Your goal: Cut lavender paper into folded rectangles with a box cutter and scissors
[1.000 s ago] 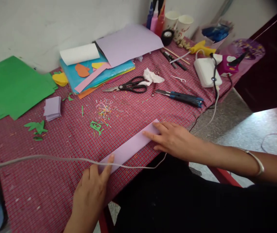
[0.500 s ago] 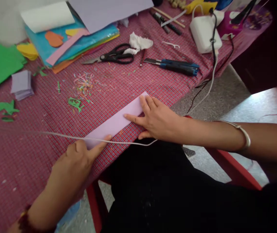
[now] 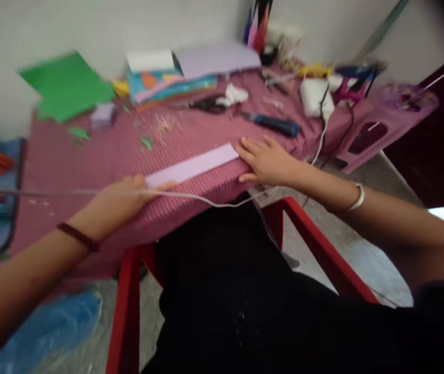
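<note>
A long, folded strip of lilac paper [image 3: 194, 165] lies slantwise on the checked tablecloth near the table's front edge. My left hand [image 3: 122, 195] is at its left end, thumb stretched along the near edge and fingers bent at the far side, with the strip's end between them. At the other end, my right hand [image 3: 266, 160] rests flat with spread fingers, the fingertips at or just past the strip's right end. A thin white cable [image 3: 214, 204] hangs across the view in front of the left hand.
Behind the strip lie paper scraps [image 3: 161, 127], black-handled scissors [image 3: 208, 104], a blue cutter knife [image 3: 276, 124] and a white adapter box [image 3: 315, 97]. Green sheets [image 3: 68, 88] and a stack of lilac paper pieces [image 3: 103, 114] sit at left. A red chair [image 3: 323, 249] surrounds my lap.
The camera view has tilted up and swung left, blurring the picture. My right hand has slid off the strip's top towards its right end; my left hand stays at the left end.
</note>
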Action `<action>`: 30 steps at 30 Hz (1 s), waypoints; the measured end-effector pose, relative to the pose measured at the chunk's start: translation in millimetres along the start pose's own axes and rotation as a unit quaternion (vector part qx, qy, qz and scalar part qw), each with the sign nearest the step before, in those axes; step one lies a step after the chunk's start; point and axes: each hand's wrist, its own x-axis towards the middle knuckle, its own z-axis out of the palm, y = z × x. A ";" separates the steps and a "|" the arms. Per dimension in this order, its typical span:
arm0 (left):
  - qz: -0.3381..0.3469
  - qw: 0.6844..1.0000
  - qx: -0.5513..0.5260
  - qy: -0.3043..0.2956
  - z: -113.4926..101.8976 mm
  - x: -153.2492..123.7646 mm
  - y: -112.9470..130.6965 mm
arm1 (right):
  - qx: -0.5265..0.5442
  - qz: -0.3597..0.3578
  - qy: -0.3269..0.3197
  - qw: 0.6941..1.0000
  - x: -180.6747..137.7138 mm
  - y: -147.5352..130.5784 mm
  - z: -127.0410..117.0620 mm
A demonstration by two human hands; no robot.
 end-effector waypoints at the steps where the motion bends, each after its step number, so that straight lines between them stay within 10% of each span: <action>1: -0.021 1.000 -0.001 0.004 0.4 -0.2 -0.1 | 0.001 0.000 0.011 1.000 3.1 1.6 -7.8; 6: 0.006 1.000 -0.008 0.020 8.6 4.5 -7.3 | 0.050 -0.064 0.073 0.994 40.3 -37.4 -29.9; 14: 0.027 0.998 0.019 0.052 7.0 -0.3 -7.9 | 0.125 -0.143 0.016 0.982 82.8 -126.9 7.7; 22: -0.010 0.949 -0.233 0.212 26.4 16.2 24.6 | 0.146 -0.126 0.042 0.980 86.0 -134.6 10.2; 30: -0.057 0.966 -0.152 0.203 75.7 3.9 17.9 | 0.132 -0.138 0.069 0.979 86.0 -134.4 14.6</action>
